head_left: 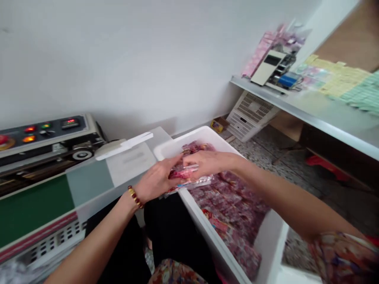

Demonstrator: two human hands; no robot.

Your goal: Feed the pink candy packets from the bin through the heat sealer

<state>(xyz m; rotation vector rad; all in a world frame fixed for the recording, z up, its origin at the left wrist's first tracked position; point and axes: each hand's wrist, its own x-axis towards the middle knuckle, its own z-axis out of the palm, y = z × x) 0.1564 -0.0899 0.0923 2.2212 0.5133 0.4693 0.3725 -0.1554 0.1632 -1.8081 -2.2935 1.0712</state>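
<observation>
Both my hands meet over the near-left rim of a white bin (204, 230) filled with several pink-red sealed packets (237, 213). My left hand (156, 180), with a bead bracelet on the wrist, is closed under a small stack of the pink packets (189, 177). My right hand (209, 162) presses down on the same stack from above, fingers curled round it. The stack sits just above the bin's rim, partly hidden by my fingers.
A sealing machine (44, 138) with lit buttons and a green belt (32, 207) stands at my left. A steel table (331, 114) at the right carries a small device, pink packs and yellow and green sheets. A white vented box (251, 114) lies on the floor beneath.
</observation>
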